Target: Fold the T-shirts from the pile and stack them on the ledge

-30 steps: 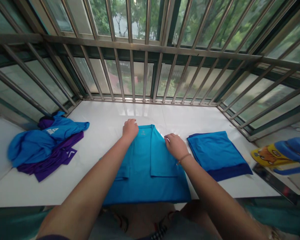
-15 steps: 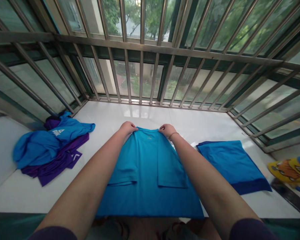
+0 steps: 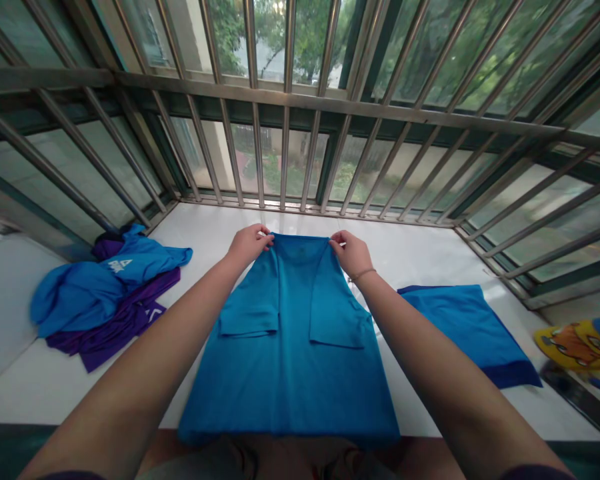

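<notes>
A blue T-shirt (image 3: 293, 373) lies in front of me, its collar end away from me and its hem at the near edge of the white ledge. Both sleeves are folded inward over the body of the shirt. My left hand (image 3: 251, 244) pinches the left corner of the collar end between thumb and fingers. At the opposite corner, my right hand (image 3: 351, 253), with a thin bracelet at the wrist, pinches the fabric the same way. Between the two hands the collar edge is drawn straight and looks slightly lifted.
To the left, a loose heap of blue and purple clothes (image 3: 75, 297) rests on the white ledge (image 3: 215, 223). A folded blue garment with a dark band (image 3: 460, 320) lies on the right, near a yellow and blue cartoon-printed item (image 3: 573, 343). Metal window bars (image 3: 285, 153) enclose the ledge.
My hands have moved farther apart and a little away from me, with the collar corners still pinched. The collar edge is wider and straighter, and the sleeves have shifted away from me with the shirt.
</notes>
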